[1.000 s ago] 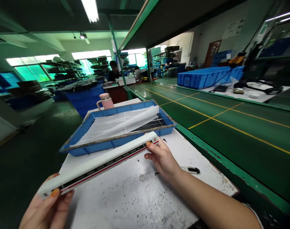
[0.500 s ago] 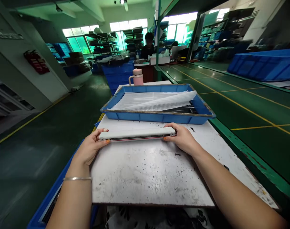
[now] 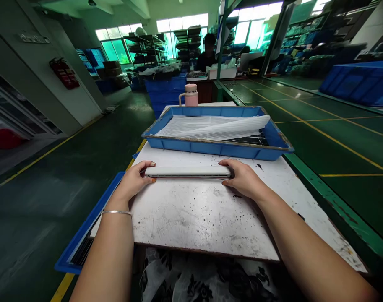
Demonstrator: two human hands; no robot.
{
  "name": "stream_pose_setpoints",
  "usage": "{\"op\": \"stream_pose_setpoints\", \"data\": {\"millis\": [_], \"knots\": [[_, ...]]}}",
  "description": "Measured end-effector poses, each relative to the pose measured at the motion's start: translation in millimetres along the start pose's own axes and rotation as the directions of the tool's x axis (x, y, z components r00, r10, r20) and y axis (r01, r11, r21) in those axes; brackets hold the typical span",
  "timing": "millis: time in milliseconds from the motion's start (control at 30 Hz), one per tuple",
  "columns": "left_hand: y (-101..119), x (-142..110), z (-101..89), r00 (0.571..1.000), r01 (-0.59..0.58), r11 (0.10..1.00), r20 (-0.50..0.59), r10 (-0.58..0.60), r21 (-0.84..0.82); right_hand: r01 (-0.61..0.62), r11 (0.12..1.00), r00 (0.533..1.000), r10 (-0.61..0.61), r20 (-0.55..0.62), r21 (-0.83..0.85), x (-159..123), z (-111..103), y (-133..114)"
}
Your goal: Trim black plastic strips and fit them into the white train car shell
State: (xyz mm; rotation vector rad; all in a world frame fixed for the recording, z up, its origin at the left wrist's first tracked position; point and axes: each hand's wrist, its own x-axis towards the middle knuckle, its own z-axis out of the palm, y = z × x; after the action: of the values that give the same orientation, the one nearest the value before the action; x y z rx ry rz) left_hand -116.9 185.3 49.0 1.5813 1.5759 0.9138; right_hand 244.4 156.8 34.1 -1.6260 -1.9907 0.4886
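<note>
Factory floor, head view: green-topped benches run off to the right, and shelving and windows fill the far end. Work surface is a scuffed white board [image 3: 191,222], speckled with dark marks. White bar [image 3: 188,172] rests on its far part, long axis running left to right, parallel to the near wall of a blue tray [image 3: 216,152] and just in front of it. Left hand [image 3: 133,180] holds the left end, right hand [image 3: 244,178] the right end; neither is nearer the bar. Both are curled part-closed, fingers wrapped around the ends, holding the bar between them. Bar looks slim, smooth and rounded, with a thin dark line along its lower edge; underside hidden. Tray holds clear plastic strips [image 3: 210,128] over dark rods [image 3: 249,139]. Pink bottle [image 3: 190,94] stands beyond the tray. Co-worker [image 3: 208,54] sits farther off, beyond blue crates [image 3: 164,94].
</note>
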Motion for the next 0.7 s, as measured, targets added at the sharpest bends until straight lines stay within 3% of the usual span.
{"op": "stream_pose_setpoints", "data": {"millis": [133,233,433,700], "knots": [[2.9,-6.1,-3.3,1.000,-0.007,1.000,-0.008,0.007,-0.022,0.006,0.996,1.000,-0.006,-0.005,-0.092,-4.0,-6.4,-7.8],[3.0,-19.6,-5.7,0.995,-0.032,0.998,-0.096,0.026,-0.062,0.004,0.982,1.000,-0.010,-0.029,-0.189,-8.4,-10.6,-17.7],[-13.0,-75.9,-15.1,0.902,-0.100,0.991,-0.429,0.052,-0.090,0.088,0.935,0.995,-0.063,0.083,-0.344,-20.7,-0.9,-36.1],[-36.3,-140.7,-41.0,0.843,-0.022,0.992,-0.535,-0.047,-0.122,0.139,0.910,0.978,-0.063,0.200,-0.390,-20.4,18.3,-31.9]]}}
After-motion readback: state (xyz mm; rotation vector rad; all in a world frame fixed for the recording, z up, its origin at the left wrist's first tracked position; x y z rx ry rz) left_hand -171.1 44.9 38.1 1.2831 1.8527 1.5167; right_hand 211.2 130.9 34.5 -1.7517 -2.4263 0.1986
